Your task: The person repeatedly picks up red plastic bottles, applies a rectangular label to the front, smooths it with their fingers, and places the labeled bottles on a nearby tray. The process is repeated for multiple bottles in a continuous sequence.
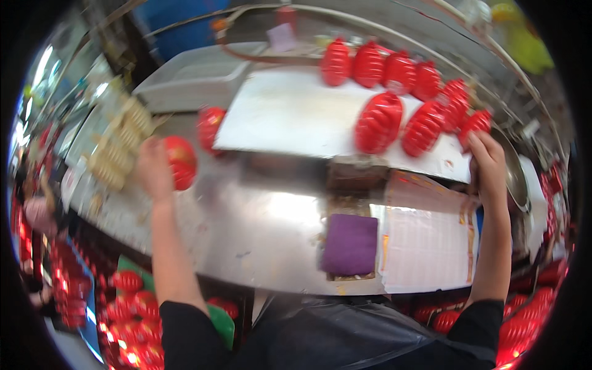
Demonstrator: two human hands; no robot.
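Observation:
At the left of the bench, my left hand is closed at the edge of a shiny red ribbed plastic piece. Its fingers are partly hidden and blurred. My right hand reaches to the right end of a white board, its fingers closed around a smaller-looking red ribbed piece. Beside that hand, several similar red pieces stand in two rows, among them a large front one. Another red piece rests against the board's left edge.
Cream-coloured ribbed pieces cluster at the far left. A purple square pad and white sheets with gold print lie on the metal bench. Behind stands a translucent tub; a metal bowl is at right. Red pieces fill containers below.

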